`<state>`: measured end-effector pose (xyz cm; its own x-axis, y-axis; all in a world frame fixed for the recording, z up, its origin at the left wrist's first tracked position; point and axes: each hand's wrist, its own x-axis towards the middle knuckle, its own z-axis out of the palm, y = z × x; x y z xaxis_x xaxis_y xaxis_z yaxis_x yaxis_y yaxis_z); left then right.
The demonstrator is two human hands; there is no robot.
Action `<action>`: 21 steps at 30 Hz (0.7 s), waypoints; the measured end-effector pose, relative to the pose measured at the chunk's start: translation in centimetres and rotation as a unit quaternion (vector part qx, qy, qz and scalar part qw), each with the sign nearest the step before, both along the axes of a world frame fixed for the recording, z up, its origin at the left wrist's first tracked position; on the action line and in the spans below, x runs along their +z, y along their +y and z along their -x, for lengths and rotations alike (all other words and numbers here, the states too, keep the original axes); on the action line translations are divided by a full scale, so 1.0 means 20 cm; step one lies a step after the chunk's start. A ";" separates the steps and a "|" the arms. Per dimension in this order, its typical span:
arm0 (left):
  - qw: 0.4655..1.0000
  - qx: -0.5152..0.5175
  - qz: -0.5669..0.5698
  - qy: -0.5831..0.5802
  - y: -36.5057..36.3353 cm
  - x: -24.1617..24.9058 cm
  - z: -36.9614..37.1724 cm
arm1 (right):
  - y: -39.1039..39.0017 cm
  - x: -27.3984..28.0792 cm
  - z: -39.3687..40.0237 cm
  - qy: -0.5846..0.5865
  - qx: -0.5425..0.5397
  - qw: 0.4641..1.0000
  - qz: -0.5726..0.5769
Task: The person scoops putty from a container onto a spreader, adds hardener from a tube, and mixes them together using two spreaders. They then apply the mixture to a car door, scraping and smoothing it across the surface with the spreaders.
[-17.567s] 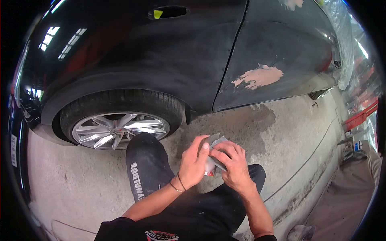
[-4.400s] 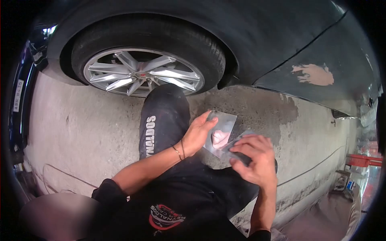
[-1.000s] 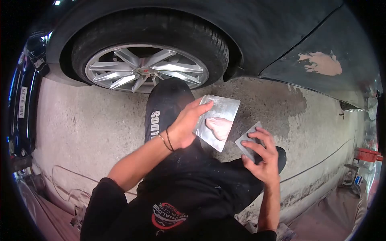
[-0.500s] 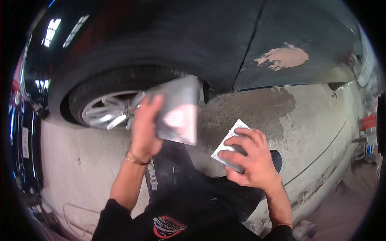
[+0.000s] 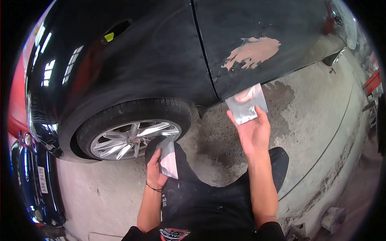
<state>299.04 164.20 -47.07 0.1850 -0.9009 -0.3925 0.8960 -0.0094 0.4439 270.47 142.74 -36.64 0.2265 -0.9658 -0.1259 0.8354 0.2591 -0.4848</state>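
Observation:
In my left hand (image 5: 154, 170) is a flat grey metal plate (image 5: 165, 148) with pink body filler (image 5: 170, 165) on its face, held low by my knee in front of the wheel. My right hand (image 5: 257, 134) grips a thin metal putty spreader (image 5: 259, 100) from below, thumb at its right side, with a pink smear on its upper part. The spreader is raised just below the car door's lower edge. A ragged patch of pink filler (image 5: 257, 52) covers part of the dull black door (image 5: 297, 36) above it.
The tyre (image 5: 132, 108) and silver rim (image 5: 130, 140) stand left of my knee. A dark gap (image 5: 203, 52) separates fender and door. Another dark car (image 5: 30, 180) is at far left. A thin line (image 5: 321, 150) runs across the concrete floor (image 5: 309, 120), which has a dark stain.
My right hand has turned and risen toward the door with the spreader. My left hand has lowered with its plate. The view has shifted, so wheel and door sit differently.

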 end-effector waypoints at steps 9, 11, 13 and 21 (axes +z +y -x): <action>0.999 0.018 -0.026 -0.037 -0.02 -0.01 0.03 | -0.37 0.14 -0.58 0.430 -0.424 0.751 0.265; 0.999 0.022 -0.026 -0.041 -0.03 -0.01 0.02 | -0.37 0.12 -0.72 0.457 -0.449 0.715 0.279; 0.998 0.029 -0.030 -0.048 -0.02 0.01 0.03 | -0.34 0.08 -0.82 0.457 -0.460 0.708 0.282; 0.999 0.023 -0.012 -0.034 0.00 -0.04 0.00 | -0.12 -0.10 -0.85 0.485 -0.355 0.734 0.315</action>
<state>299.13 164.11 -47.82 0.2526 -0.8813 -0.3994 0.8632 0.0188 0.5045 287.49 140.40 -38.58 -0.2642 -0.7326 0.6273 -0.1673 -0.6057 -0.7779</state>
